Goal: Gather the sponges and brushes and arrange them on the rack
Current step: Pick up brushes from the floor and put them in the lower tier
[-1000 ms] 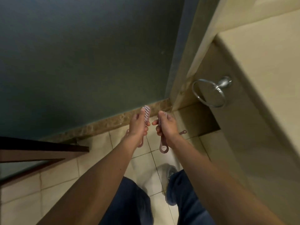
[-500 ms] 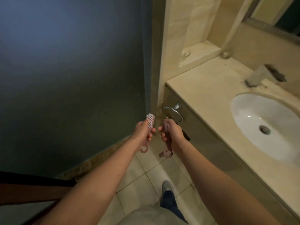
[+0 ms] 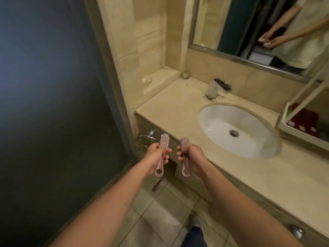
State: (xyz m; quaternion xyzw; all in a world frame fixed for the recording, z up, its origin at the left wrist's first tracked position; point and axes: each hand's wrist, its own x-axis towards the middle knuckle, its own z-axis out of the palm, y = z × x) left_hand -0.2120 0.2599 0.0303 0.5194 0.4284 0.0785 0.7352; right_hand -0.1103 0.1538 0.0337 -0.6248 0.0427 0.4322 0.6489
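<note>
Out front of the beige countertop (image 3: 178, 111), left hand (image 3: 156, 155) has fingers curled round a pink brush (image 3: 164, 143) and right hand (image 3: 194, 157) grips a second pink brush (image 3: 184, 144), heads up, not touching. Sink (image 3: 222, 122) and faucet (image 3: 216, 88) lie between them and the white rack (image 3: 300, 133) at its far right; tiled floor (image 3: 160, 220) below.

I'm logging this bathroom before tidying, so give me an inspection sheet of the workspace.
Surface: beige counter with sink and faucet.
Job's things: pink left brush and right brush, both held off the counter; rack at the counter's right end, holding red items; no sponges seen.
Clutter: ledge glass; corner glass; dark handle below the hands, unclear what it is.
Hands: left hand grips the left brush; right hand grips the right brush.
Cables: nothing seen.
Surroundings: mirror, towel ring, dark door, tiled floor.
</note>
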